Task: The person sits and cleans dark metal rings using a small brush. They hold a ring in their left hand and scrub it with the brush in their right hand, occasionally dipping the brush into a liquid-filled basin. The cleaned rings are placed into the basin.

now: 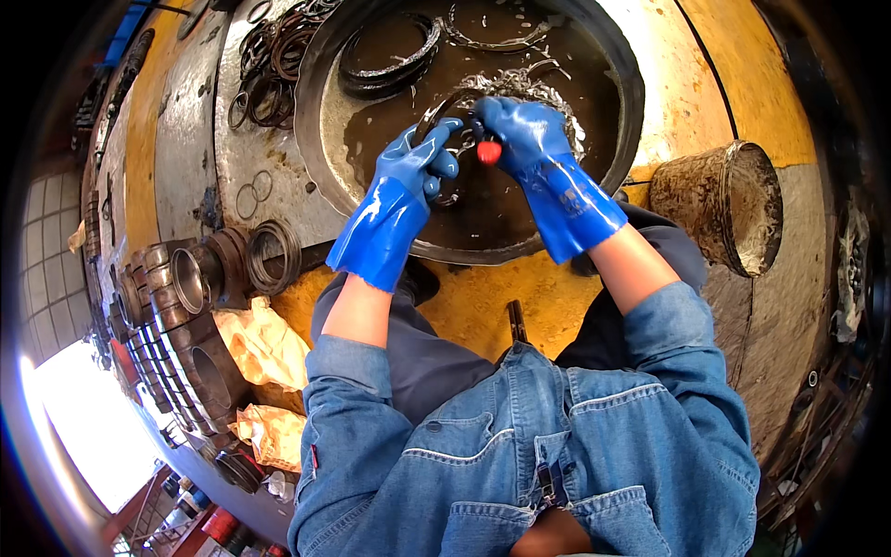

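Observation:
Both of my hands wear wet blue rubber gloves over a wide round basin [629, 88] of dark, murky liquid. My left hand [401, 176] is closed on a dark metal ring [432, 115], pinched between thumb and fingers. In my right hand [534, 137] is a tool with a red handle end [489, 152] pointing toward me; its working end is hidden by the glove, close to the ring. Foam floats just beyond my hands. Larger rings [394, 79] are stacked at the basin's far left, and another ring [497, 44] lies at its far side.
Left of the basin is a heap of dark rings [269, 97]. Nearer, thick metal rings [197, 278] stand in rows beside crumpled brown paper [264, 343]. A grimy bucket [719, 206] lies at the right. My legs flank the basin's near side, over yellow flooring [548, 292].

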